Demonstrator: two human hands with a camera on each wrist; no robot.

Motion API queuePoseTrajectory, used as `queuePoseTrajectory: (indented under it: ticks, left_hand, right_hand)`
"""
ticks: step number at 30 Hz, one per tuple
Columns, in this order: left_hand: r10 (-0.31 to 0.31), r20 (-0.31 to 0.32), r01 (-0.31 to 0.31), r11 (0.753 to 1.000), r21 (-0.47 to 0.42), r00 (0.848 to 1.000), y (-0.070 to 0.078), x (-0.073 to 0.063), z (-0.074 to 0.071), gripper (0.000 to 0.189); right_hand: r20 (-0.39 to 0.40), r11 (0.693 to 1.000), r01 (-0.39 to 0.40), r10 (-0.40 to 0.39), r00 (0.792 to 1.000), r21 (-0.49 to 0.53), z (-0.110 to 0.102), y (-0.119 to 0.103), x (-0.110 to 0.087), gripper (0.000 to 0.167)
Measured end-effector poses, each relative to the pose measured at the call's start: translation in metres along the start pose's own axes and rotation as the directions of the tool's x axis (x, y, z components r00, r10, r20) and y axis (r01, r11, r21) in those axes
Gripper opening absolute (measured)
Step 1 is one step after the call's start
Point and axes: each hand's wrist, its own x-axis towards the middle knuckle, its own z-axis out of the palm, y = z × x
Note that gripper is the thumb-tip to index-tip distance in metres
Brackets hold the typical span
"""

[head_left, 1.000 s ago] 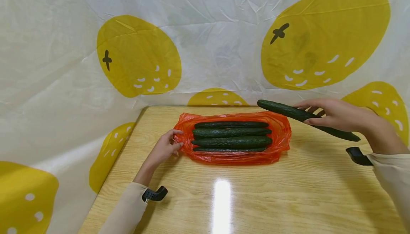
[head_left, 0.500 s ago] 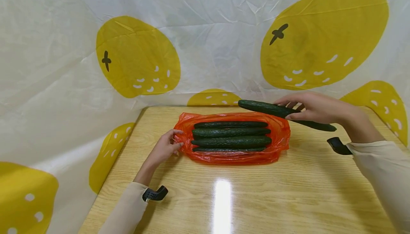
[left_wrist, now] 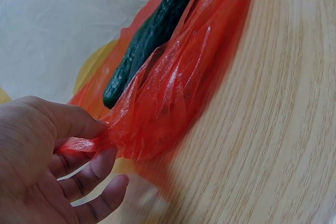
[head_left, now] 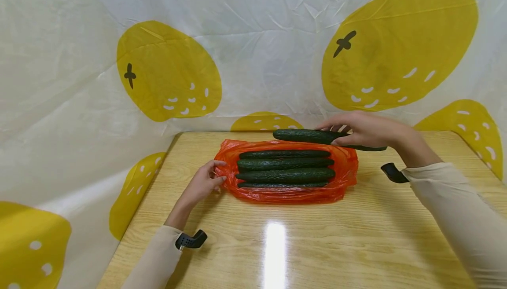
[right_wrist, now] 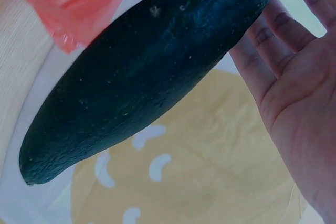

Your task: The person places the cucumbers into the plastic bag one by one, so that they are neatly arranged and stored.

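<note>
A red plastic bag (head_left: 293, 196) lies spread on the table, with several dark green cucumbers (head_left: 285, 175) side by side in it. At the bag's left end my left hand (head_left: 202, 182) pinches a gathered bit of the plastic between thumb and index finger, as the left wrist view shows. My right hand (head_left: 362, 130) grips another cucumber (head_left: 301, 136) from above, near its middle. That cucumber is held level above the bag's far edge, apart from the ones inside. In the right wrist view, one end of the held cucumber (right_wrist: 131, 72) fills the middle.
The light wooden table (head_left: 317, 240) carries a bright light reflection near its front. A white sheet (head_left: 269, 69) printed with yellow fruit hangs behind and to the left of the table. Black wrist cameras (head_left: 192, 239) sit at both sleeves.
My right hand has carried its cucumber leftward to above the bag's far edge, and the cucumber has turned from slanting to nearly level. The left hand stays in place at the bag.
</note>
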Motion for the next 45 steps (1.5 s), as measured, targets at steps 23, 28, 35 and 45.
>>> queuePoseTrajectory:
  ticks: [23,28,35,45]
  left_hand:
    - [0.014,0.009,-0.014,1.0,0.008,1.0,-0.002,0.0,-0.001,0.042]
    - [0.013,0.01,-0.013,1.0,0.0,1.0,-0.001,-0.001,-0.002,0.042]
    - [-0.002,0.007,0.002,1.0,0.005,1.0,-0.001,-0.001,-0.002,0.041]
    - [-0.008,0.004,0.008,1.0,0.006,1.0,-0.002,-0.001,-0.002,0.04]
  right_hand:
    - [0.065,0.998,0.054,-0.056,0.996,0.029,0.022,-0.017,0.052,0.048]
    - [0.059,0.996,0.087,-0.088,0.994,0.027,0.027,-0.022,0.062,0.048]
    - [0.053,0.982,0.17,-0.166,0.985,-0.078,0.041,-0.021,0.078,0.048]
    - [0.129,0.985,0.13,-0.115,0.985,-0.112,0.063,-0.014,0.095,0.051]
